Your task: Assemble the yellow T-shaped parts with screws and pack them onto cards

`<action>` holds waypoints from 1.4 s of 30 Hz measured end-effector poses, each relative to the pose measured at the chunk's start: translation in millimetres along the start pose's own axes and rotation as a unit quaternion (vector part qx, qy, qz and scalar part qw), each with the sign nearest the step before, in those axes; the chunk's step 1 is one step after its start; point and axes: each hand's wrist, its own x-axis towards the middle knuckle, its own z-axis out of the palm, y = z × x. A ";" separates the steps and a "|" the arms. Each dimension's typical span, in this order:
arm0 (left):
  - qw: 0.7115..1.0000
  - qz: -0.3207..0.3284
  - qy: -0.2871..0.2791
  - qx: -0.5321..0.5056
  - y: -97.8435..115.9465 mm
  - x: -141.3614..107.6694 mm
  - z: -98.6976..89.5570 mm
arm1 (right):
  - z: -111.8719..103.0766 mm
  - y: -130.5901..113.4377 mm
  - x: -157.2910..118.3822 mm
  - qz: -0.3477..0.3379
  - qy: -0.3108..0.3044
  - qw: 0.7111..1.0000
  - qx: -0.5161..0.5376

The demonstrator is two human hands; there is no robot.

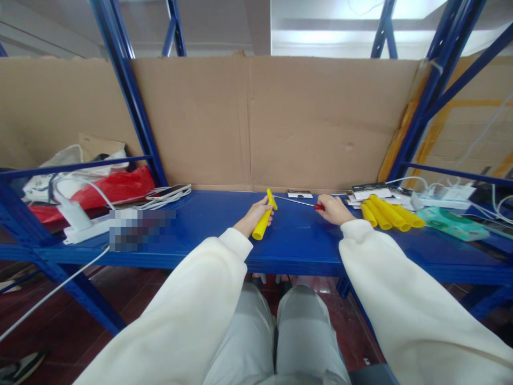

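My left hand (253,215) is closed around a yellow plastic handle (262,225), a hollow tube with a crosspiece at its upper end. The tube leans, its open lower end towards me. In my right hand (335,209) is a screwdriver (294,201) with a red grip and a long thin metal shaft. The shaft points left, and its tip is at the yellow crosspiece; whether it touches is too small to tell. Several more yellow tubes (390,213) lie side by side to the right of my right hand.
The blue shelf (212,240) has a cardboard sheet (280,123) behind it and blue posts at both sides. A small card (300,194) lies at the back. Left are a power strip (86,229), a phone and a red bag (132,184); right, a green packet (452,223) and cables.
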 end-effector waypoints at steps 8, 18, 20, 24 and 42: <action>0.996 0.029 0.038 0.081 -0.6 -3.6 2.3 | -4.5 7.3 -2.0 0.031 -0.010 0.993 0.114; 0.992 0.040 0.047 0.106 -1.0 -2.8 0.4 | -8.8 -6.8 -3.7 0.069 -0.003 0.996 0.055; 0.992 0.040 0.045 0.115 -1.0 -2.7 0.4 | -9.7 -7.8 -4.6 0.063 0.012 0.998 0.028; 0.990 0.044 0.042 0.125 -1.3 -1.9 0.0 | -13.0 -7.1 -7.1 0.049 0.025 0.998 0.003; 0.990 0.041 0.044 0.127 1.1 -5.8 1.6 | -13.3 -7.5 -10.3 0.042 0.020 0.999 -0.002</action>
